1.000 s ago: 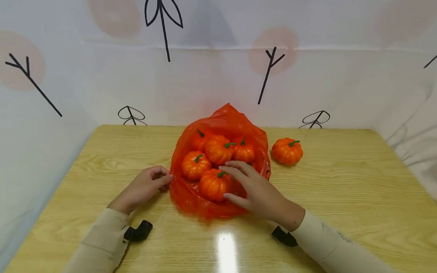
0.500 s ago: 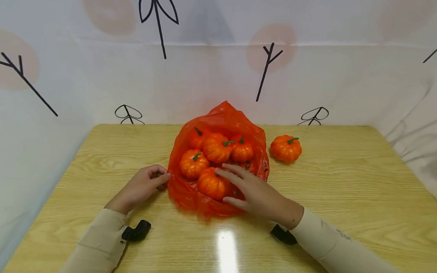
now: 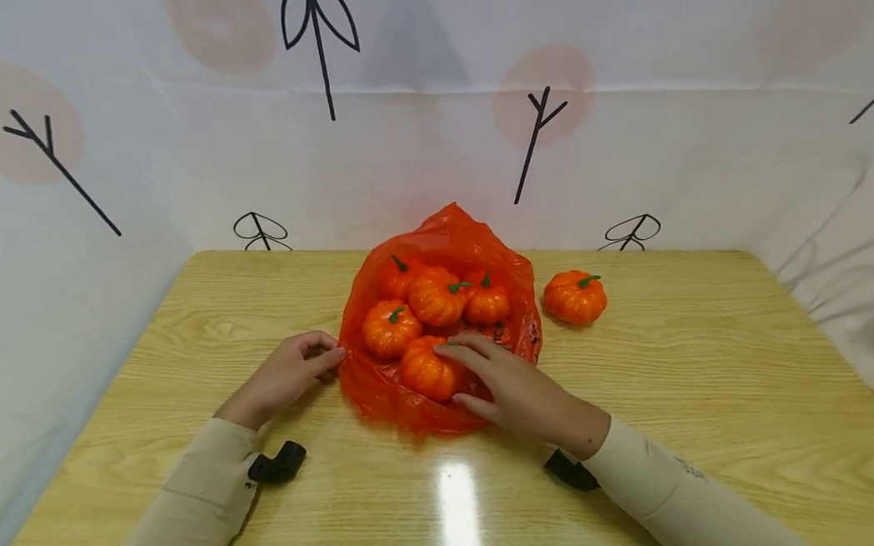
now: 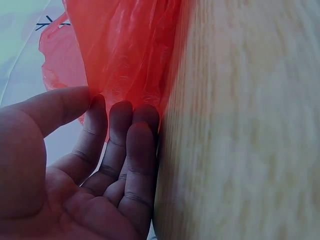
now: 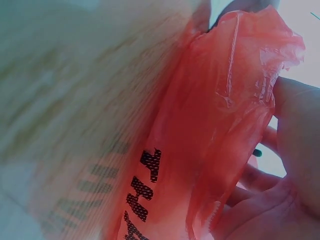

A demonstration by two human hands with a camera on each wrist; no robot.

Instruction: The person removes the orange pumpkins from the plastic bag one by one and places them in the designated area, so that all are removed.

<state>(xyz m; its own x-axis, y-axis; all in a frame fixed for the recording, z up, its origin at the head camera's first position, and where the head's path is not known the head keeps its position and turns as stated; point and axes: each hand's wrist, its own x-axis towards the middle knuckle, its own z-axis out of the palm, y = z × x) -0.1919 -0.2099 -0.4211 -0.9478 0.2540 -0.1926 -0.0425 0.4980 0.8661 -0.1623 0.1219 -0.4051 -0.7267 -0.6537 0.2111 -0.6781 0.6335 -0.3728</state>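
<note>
A red plastic bag (image 3: 407, 404) stands wide-mouthed on the table, with several small orange pumpkins with green stems inside. My left hand (image 3: 289, 374) pinches the bag's left edge between thumb and forefinger, which the left wrist view shows with the red film (image 4: 125, 55) at the fingertips. Over the bag's front right rim reaches my right hand (image 3: 515, 389). Its curled fingers and thumb hold the nearest pumpkin (image 3: 424, 372) from the right. In the right wrist view the bag's wall (image 5: 200, 130) hides most of that pumpkin. Another pumpkin (image 3: 388, 330) lies just behind it.
One more pumpkin (image 3: 575, 298) lies on the wooden table (image 3: 714, 373), outside the bag to its right. A patterned white cloth (image 3: 415, 157) hangs behind the table. Black curved pieces (image 3: 277, 464) show beside both wrists.
My right fingers have drawn in a little around the front pumpkin, with the forefinger now over its top. The left hand keeps its place at the bag's edge.
</note>
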